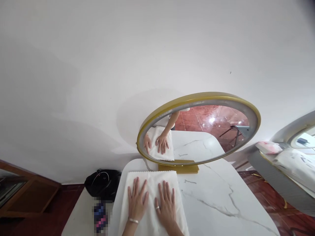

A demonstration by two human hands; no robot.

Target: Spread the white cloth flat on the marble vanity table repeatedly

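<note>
A white cloth (150, 178) with a scalloped edge lies flat on the left part of a white marbled table (216, 196). My left hand (136, 201) rests palm down on the cloth's left side, fingers spread, with a bracelet at the wrist. On the right side of the same cloth lies my right hand (166, 205), also palm down with fingers apart and a ring on one finger. Neither hand grips anything. Behind the cloth, a round gold-framed mirror (197, 141) shows both hands and the cloth.
The mirror stands on a gold base (179, 167) near the wall. A black bag (104, 183) is on a pale surface at the left. To the right, a second table holds a pink-and-white packet (268, 147), white fabric (296, 164) and another mirror (305, 136).
</note>
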